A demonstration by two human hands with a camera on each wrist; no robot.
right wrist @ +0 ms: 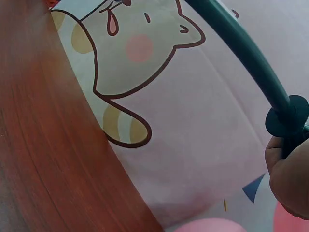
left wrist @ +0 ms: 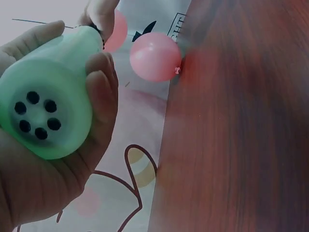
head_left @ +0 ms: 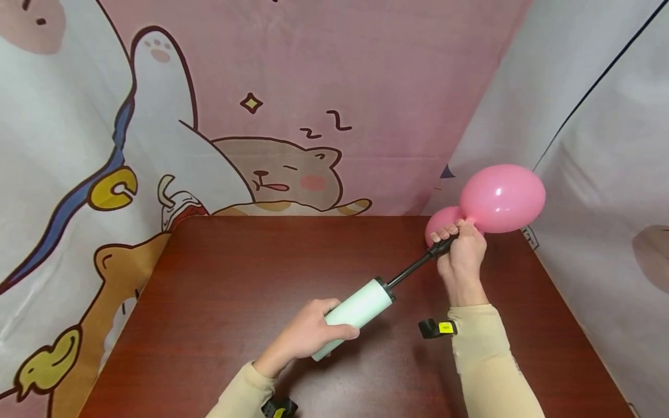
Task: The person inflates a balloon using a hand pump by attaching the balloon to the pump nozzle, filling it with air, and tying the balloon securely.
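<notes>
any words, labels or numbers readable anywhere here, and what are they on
"z z": two drawn sleep letters on the pink cartoon backdrop, above the sleeping cat.
Yellow label on the wrist strap: print too small to read.
Dark letters on the backdrop edge behind the pink balloon, left wrist view: cut off and blurred, unreadable.
Pump: no text seen.

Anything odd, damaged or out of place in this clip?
Mostly normal. The pink balloon on the pump nozzle has swollen as two uneven lobes, pinched where the right hand grips its neck. The left hand holds the pump barrel. No damage shows.
</notes>
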